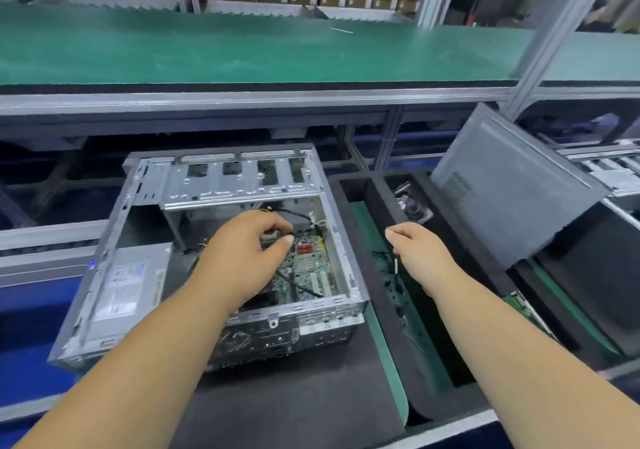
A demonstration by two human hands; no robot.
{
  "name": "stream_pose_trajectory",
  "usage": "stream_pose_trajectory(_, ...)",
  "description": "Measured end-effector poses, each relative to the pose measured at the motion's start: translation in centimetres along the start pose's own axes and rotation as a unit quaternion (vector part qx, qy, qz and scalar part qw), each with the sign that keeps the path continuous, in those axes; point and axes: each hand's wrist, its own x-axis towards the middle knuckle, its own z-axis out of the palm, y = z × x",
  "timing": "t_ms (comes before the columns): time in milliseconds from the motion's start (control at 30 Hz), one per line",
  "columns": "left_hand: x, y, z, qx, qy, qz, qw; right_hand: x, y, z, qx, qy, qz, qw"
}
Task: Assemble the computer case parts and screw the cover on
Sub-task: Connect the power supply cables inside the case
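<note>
Writing: the white label on the power supply (121,286) carries print, too blurred to read. No brand legible anywhere.

Open computer case (221,251) lies on its side on a black mat (294,400), open face up. Motherboard (304,265) visible on the case floor, with a red connector block (304,249) just right of the left thumb tip.

Left hand (242,254) reaches into the case over the motherboard. Fingers (273,221) curled, thumb extended toward them; a small pale part sits between thumb and fingertips, but whether it is actually pinched cannot be told. Black cables (294,213) run just beyond the fingertips, below the drive cage (239,182).

Right hand (422,253) hovers outside the case, right of its wall, above a black foam tray (377,213). Fingers curled inward, thumb tip pointing left; a thin white piece (396,265) shows under the hand, grip not clear.

Grey side cover (512,189) leans tilted, beyond and right of the right hand, well apart from the case.
</note>
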Motion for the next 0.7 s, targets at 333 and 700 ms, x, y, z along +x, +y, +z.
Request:
stream_pose_trajectory(333,4.1,6.0,6.3,0.038,0.005,0.002,0.999,11.4,6.6,-4.6,-0.051,-0.021,0.011,0.998)
stream_pose_trajectory(700,7.2,9.6,10.9,0.110,0.017,-0.032,0.993,23.4,10.6,-6.0,-0.076,-0.105,0.055,0.990)
